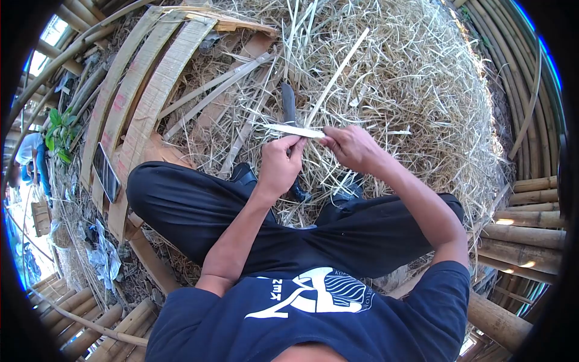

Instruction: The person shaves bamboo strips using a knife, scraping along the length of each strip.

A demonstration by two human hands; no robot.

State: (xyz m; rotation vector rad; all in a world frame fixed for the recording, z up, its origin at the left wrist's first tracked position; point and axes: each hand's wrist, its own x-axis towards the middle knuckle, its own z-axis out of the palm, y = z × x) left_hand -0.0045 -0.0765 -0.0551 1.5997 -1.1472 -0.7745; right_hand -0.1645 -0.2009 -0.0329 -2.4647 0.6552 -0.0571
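Both hands meet in front of my crossed legs, over a bed of pale shavings. A short, pale, flat bamboo strip (294,130) spans between them. My left hand (280,164) is closed, its thumb and fingers pinching the strip from below. Closed on the strip's right end is my right hand (353,148). Just beyond the left hand, a dark machete blade (289,104) points away from me; its lower part is hidden by the hand. One long thin bamboo strip (339,74) slants up and right from the hands; whether it joins the held piece I cannot tell.
Curly bamboo shavings (416,90) cover the ground ahead. Wide split bamboo slats (158,90) lie at left, with a phone (107,173) on them. Bamboo poles (525,223) line the right side. Another person (33,158) is at far left, near a green plant (60,134).
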